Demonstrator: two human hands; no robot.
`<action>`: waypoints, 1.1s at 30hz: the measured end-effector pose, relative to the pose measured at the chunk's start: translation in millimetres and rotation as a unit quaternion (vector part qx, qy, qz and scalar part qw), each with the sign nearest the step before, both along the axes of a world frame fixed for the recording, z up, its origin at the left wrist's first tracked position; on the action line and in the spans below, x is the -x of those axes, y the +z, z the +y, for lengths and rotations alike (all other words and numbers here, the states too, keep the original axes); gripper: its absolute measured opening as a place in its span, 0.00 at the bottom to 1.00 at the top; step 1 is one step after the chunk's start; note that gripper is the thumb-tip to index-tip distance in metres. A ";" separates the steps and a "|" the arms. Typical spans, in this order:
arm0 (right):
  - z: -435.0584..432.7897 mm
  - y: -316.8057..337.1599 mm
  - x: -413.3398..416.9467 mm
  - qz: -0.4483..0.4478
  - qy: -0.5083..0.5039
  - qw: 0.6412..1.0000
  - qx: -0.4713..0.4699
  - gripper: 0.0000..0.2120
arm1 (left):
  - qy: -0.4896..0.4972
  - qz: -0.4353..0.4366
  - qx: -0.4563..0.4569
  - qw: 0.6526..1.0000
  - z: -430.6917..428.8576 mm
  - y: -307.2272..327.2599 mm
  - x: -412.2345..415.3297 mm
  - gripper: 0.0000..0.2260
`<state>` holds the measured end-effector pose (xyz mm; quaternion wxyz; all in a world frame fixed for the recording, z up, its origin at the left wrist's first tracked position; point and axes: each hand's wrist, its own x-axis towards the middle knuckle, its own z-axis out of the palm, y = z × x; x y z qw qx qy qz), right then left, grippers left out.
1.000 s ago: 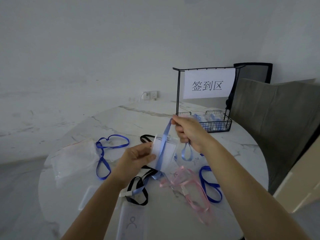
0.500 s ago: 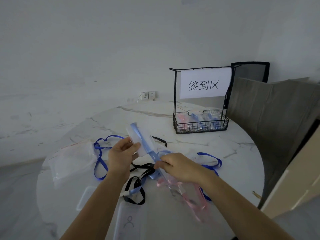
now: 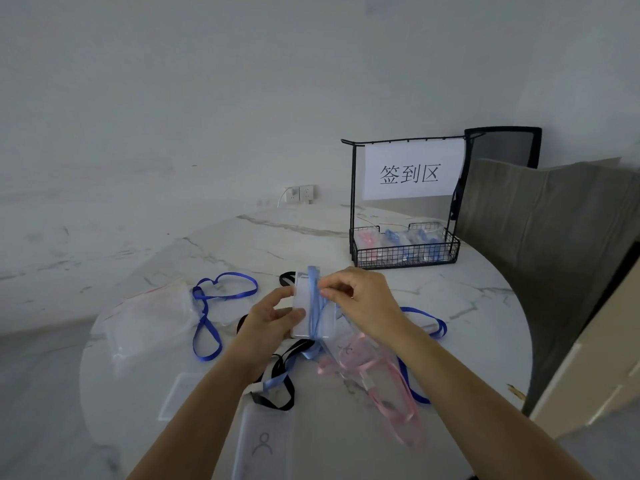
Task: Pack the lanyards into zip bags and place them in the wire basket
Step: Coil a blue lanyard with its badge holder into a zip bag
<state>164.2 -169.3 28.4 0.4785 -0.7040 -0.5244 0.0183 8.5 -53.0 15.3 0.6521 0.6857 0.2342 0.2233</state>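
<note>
Head view: left hand grips badge holder, fingers behind hidden; right hand pinches light-blue strap.

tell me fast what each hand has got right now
Left hand: grips the clear plastic badge holder by its edge.
Right hand: pinches the light blue ribbon strap wrapped over that holder.

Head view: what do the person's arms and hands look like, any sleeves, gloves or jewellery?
Both are bare. The left hand and right hand wear no gloves, and no rings show. The left forearm and right forearm show no sleeve, watch or band up to the frame edge.
</note>
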 end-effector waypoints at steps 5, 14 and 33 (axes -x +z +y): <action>11.3 -16.7 10.6 0.095 -0.050 0.993 -0.040 0.07 | 0.011 -0.024 0.036 0.999 -2.1 -4.9 3.0 0.13; 16.6 -26.4 15.8 0.151 -0.098 0.984 -0.009 0.06 | 0.003 0.023 -0.071 0.997 -2.8 -12.4 3.2 0.27; 13.9 -17.6 9.9 0.603 0.046 0.795 0.052 0.06 | 0.005 0.109 -0.321 0.941 0.0 -6.7 -6.7 0.24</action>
